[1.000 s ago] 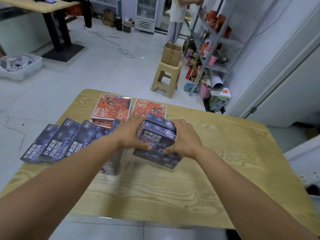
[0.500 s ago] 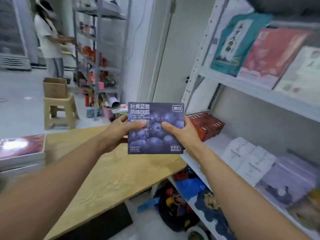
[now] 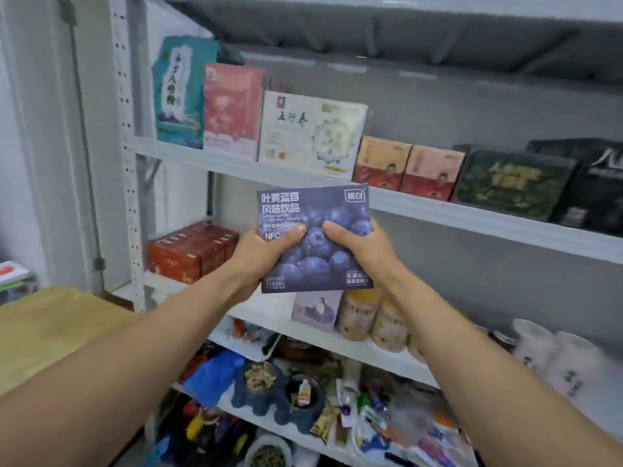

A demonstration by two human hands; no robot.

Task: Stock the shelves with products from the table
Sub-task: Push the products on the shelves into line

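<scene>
Gripping the blueberry drink box (image 3: 313,214) from both sides, the left hand (image 3: 256,257) and the right hand (image 3: 360,254) hold it upright in the air with its printed face toward the camera. Each thumb presses on the front and the fingers curl behind. The box hangs in front of the shelving, between the front edge of the upper shelf (image 3: 472,217) and that of the middle shelf (image 3: 313,338), touching neither.

On the middle shelf, a block of red boxes (image 3: 192,251) sits at the left end. Just below the held box stand a lilac box (image 3: 315,308) and pale orange jars (image 3: 360,315) beside it.

Along the upper shelf, from its left end, stand a teal box (image 3: 178,96), a pink box (image 3: 232,109), a cream box (image 3: 310,129), a pair of red-and-pink boxes (image 3: 408,166) and a dark green box (image 3: 512,176).

The lowest shelf carries a blurred heap of mixed small goods (image 3: 303,399). A corner of the wooden table (image 3: 50,332) shows at the left, beside the shelving's upright post.
</scene>
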